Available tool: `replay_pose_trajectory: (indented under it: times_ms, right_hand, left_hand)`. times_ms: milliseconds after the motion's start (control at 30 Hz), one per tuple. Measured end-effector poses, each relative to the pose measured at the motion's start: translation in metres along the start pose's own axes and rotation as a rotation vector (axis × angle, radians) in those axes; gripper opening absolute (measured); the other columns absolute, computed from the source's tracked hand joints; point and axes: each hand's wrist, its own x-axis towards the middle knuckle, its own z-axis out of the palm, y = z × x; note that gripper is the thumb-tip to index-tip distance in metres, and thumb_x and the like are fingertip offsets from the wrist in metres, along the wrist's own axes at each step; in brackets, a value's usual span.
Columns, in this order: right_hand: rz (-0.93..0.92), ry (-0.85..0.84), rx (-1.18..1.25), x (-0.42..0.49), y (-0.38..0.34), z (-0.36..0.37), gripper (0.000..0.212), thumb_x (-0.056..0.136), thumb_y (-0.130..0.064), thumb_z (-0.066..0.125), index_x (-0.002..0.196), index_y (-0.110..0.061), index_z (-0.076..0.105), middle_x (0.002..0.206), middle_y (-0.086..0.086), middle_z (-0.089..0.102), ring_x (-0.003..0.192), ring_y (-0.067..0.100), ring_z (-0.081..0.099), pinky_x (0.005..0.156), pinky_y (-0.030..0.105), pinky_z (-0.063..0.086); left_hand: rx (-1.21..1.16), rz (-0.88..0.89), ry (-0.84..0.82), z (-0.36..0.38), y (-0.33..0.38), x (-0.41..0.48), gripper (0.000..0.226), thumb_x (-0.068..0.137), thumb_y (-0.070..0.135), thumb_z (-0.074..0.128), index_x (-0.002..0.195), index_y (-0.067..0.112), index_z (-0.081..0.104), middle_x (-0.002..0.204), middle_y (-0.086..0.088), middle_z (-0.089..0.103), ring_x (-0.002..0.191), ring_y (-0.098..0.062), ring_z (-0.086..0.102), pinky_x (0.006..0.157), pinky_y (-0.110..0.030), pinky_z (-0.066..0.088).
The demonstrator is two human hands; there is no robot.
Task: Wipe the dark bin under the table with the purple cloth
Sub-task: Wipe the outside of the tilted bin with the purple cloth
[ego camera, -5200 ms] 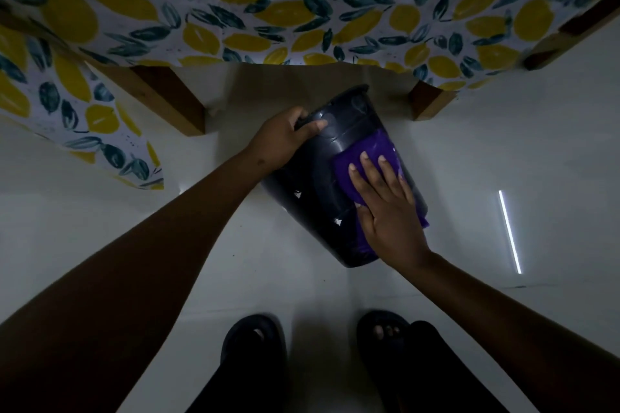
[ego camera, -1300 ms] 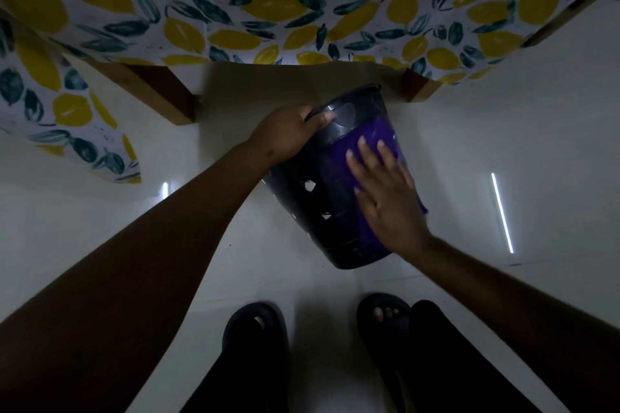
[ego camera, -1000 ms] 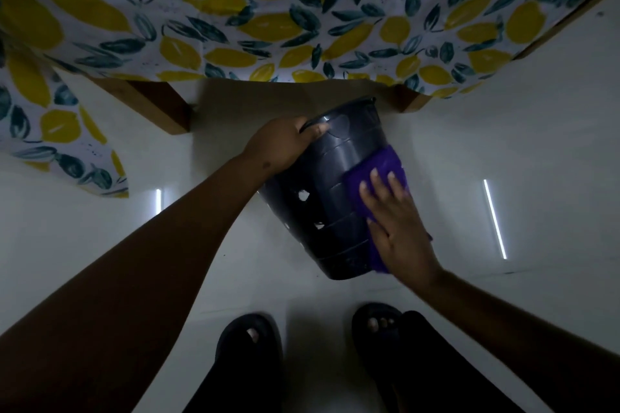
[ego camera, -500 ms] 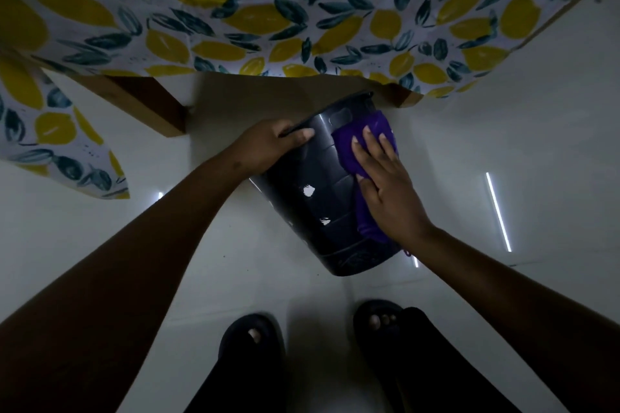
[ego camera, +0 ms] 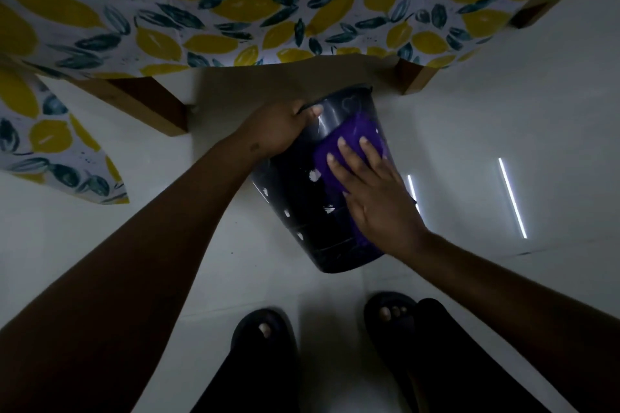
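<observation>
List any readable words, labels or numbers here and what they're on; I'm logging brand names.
None can be read. The bin shows only pale flecks and a faint heart outline near its rim, no lettering. The cloth and the lemon-print tablecloth carry no text.

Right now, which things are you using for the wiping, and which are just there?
Using:
dark bin, tilted
purple cloth, pressed on the bin's side
left hand, gripping the rim
right hand, flat on the cloth

Just there:
lemon-print tablecloth
wooden table legs
sandals
</observation>
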Motion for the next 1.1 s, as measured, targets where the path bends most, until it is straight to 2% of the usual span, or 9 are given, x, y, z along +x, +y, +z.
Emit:
replay_pose_trajectory:
  times_ms: [67,267,400,567,667,733,833,967,1100]
  right_hand:
    - [0.025,0.026,0.044,0.017,0.004,-0.003,0.06,0.094,-0.027,0.034,0.153,-0.028,0.021,0.163,-0.002,0.016,0.151,0.026,0.008,0.119,0.051,0.022]
    - [0.015,-0.008,0.0,-0.041,-0.013,0.018,0.065,0.091,-0.026,0.038,0.153,-0.029,0.02,0.163,-0.003,0.018,0.151,0.026,0.008,0.116,0.056,0.023]
    - [0.01,-0.036,0.004,-0.039,-0.01,0.016,0.064,0.092,-0.027,0.038,0.153,-0.03,0.021,0.163,-0.004,0.018,0.151,0.026,0.01,0.113,0.056,0.029]
    - [0.188,0.052,0.163,0.025,0.003,-0.002,0.055,0.098,-0.031,0.03,0.152,-0.026,0.024,0.162,-0.002,0.02,0.15,0.026,0.015,0.109,0.052,0.04]
    - [0.178,0.072,0.193,0.024,0.004,0.001,0.055,0.098,-0.032,0.028,0.153,-0.027,0.023,0.163,-0.004,0.017,0.151,0.024,0.012,0.111,0.052,0.037]
    - [0.165,0.075,0.223,0.022,0.007,0.002,0.055,0.098,-0.033,0.029,0.153,-0.027,0.023,0.163,-0.005,0.016,0.151,0.023,0.011,0.113,0.051,0.035]
    - [0.164,0.078,0.246,0.027,0.006,0.004,0.055,0.098,-0.034,0.028,0.153,-0.027,0.023,0.163,-0.005,0.015,0.151,0.023,0.009,0.115,0.052,0.031]
    - [0.254,0.087,0.311,0.015,-0.006,0.009,0.056,0.098,-0.034,0.026,0.153,-0.028,0.019,0.163,-0.008,0.01,0.151,0.021,0.003,0.118,0.055,0.023]
    - [0.253,0.024,0.076,-0.033,-0.027,0.017,0.058,0.097,-0.032,0.029,0.154,-0.028,0.016,0.163,-0.003,0.015,0.151,0.026,0.008,0.114,0.057,0.028]
  left_hand:
    - [-0.015,0.013,0.011,0.0,0.0,-0.001,0.038,0.1,0.041,0.039,0.103,0.011,0.062,0.108,-0.017,0.064,0.097,-0.026,0.058,0.077,-0.026,0.034]
    - [0.01,-0.021,0.051,0.001,-0.016,-0.002,0.035,0.098,0.045,0.039,0.083,0.018,0.054,0.083,-0.006,0.057,0.09,-0.03,0.06,0.074,-0.03,0.038]
    - [0.025,-0.025,0.05,0.0,-0.009,-0.002,0.045,0.098,0.047,0.037,0.106,0.012,0.063,0.103,-0.014,0.064,0.099,-0.029,0.059,0.077,-0.029,0.036]
    - [0.043,-0.031,0.042,0.0,0.002,-0.001,0.049,0.099,0.048,0.035,0.122,0.013,0.059,0.121,-0.015,0.062,0.114,-0.031,0.056,0.091,-0.035,0.042]
    - [-0.022,-0.044,0.01,-0.006,-0.004,-0.004,0.04,0.096,0.049,0.042,0.101,0.014,0.059,0.091,-0.004,0.062,0.093,-0.025,0.059,0.07,-0.03,0.04]
    - [-0.113,-0.058,-0.047,-0.011,-0.013,-0.012,0.033,0.093,0.047,0.05,0.105,0.017,0.059,0.093,0.003,0.06,0.09,-0.015,0.056,0.067,-0.026,0.04]
    - [-0.137,-0.058,-0.055,-0.012,-0.025,-0.025,0.042,0.093,0.044,0.053,0.126,0.019,0.056,0.11,0.007,0.058,0.099,-0.006,0.052,0.077,-0.022,0.038]
    - [-0.134,-0.055,0.025,-0.005,-0.025,-0.023,0.042,0.091,0.048,0.053,0.122,0.019,0.059,0.117,-0.002,0.066,0.105,-0.012,0.058,0.084,-0.023,0.039]
    - [-0.103,-0.055,0.033,0.001,-0.021,-0.01,0.055,0.088,0.058,0.049,0.125,0.018,0.058,0.122,-0.006,0.065,0.113,-0.021,0.059,0.097,-0.038,0.047]
